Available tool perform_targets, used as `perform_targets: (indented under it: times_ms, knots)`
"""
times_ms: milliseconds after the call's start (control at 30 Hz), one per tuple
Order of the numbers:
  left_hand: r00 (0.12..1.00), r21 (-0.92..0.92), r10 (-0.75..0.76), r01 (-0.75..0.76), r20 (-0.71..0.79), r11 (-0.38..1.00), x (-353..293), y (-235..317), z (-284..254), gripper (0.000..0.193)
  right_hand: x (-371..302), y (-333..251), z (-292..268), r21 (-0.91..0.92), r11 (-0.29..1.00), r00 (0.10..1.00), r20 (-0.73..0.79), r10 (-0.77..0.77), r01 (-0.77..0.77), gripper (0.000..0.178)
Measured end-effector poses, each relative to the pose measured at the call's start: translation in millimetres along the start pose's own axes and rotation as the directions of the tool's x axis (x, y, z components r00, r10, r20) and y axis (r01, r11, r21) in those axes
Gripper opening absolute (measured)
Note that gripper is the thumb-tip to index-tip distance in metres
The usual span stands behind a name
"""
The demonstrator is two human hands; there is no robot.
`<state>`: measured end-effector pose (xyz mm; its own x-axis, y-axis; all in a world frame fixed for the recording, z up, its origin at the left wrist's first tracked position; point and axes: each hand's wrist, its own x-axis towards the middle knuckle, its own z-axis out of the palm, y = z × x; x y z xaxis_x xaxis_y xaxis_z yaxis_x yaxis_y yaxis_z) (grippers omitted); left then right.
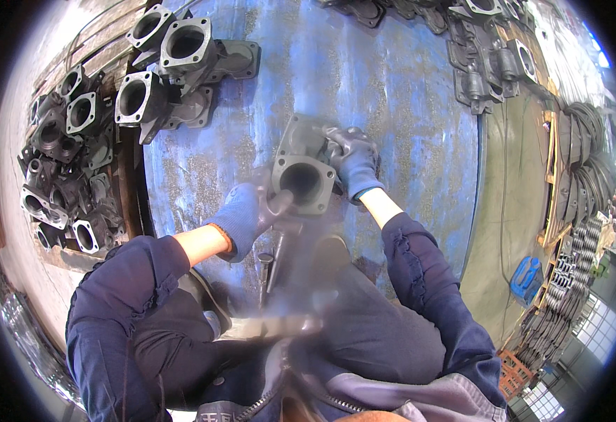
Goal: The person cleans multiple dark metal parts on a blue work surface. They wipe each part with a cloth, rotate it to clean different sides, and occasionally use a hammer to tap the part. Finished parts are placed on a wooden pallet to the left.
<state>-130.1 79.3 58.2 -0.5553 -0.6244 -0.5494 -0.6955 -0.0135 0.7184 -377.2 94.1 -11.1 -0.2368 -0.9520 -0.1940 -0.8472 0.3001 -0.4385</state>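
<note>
A grey metal pipe-flange casting (pixel 306 144) with a square bolt-holed flange and a wide round bore is held over the worn blue work surface (pixel 406 119). My left hand (pixel 255 211), in a blue knit glove with a grey palm, grips its near left side, the thumb by the bore. On the far right side, the fingers of my right hand (pixel 355 158), gloved the same, are curled round the casting. Below my left hand lies a slim metal tool with a round end (pixel 264 259). Beside it, a dark bar-like shape (pixel 278 260) is partly blurred.
Similar castings (pixel 185 43) stand at the far left of the blue surface, and more (pixel 480 63) at the far right. A heap of castings (pixel 83 112) fills the left side. To the right are a blue plastic item (pixel 526 280) and stacked dark metal parts (pixel 568 278).
</note>
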Motion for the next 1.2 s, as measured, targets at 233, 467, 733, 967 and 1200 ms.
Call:
perform_targets:
  times_ms: [233,467,733,967,1200]
  knots:
    - [0.998,0.071,-0.053,0.051,0.030,0.996,0.9,-1.8,0.8,0.051,4.3,-19.1,-21.1,-0.204,0.977,0.983,0.182,-0.023,0.061,0.032]
    - [0.995,0.052,-0.088,0.085,0.042,0.995,1.0,-0.3,0.2,0.055,6.7,-28.1,-28.3,-0.179,0.983,0.985,0.172,-0.003,0.034,0.029]
    - [0.999,-0.076,-0.044,0.044,0.010,0.996,-7.1,10.4,-5.3,0.052,12.8,5.4,-9.8,0.387,0.918,0.968,0.250,-0.010,-0.091,0.033]
    - [0.993,0.104,0.072,-0.081,0.088,0.991,-4.9,-10.8,-15.0,0.053,21.7,16.6,-28.2,0.479,0.844,0.941,0.328,0.083,-0.241,0.032]
    - [0.943,0.077,-0.177,0.161,0.281,0.984,-139.1,-112.4,-60.8,0.038,31.5,-82.5,-94.1,0.790,0.613,0.882,0.273,-0.385,0.023,0.029]
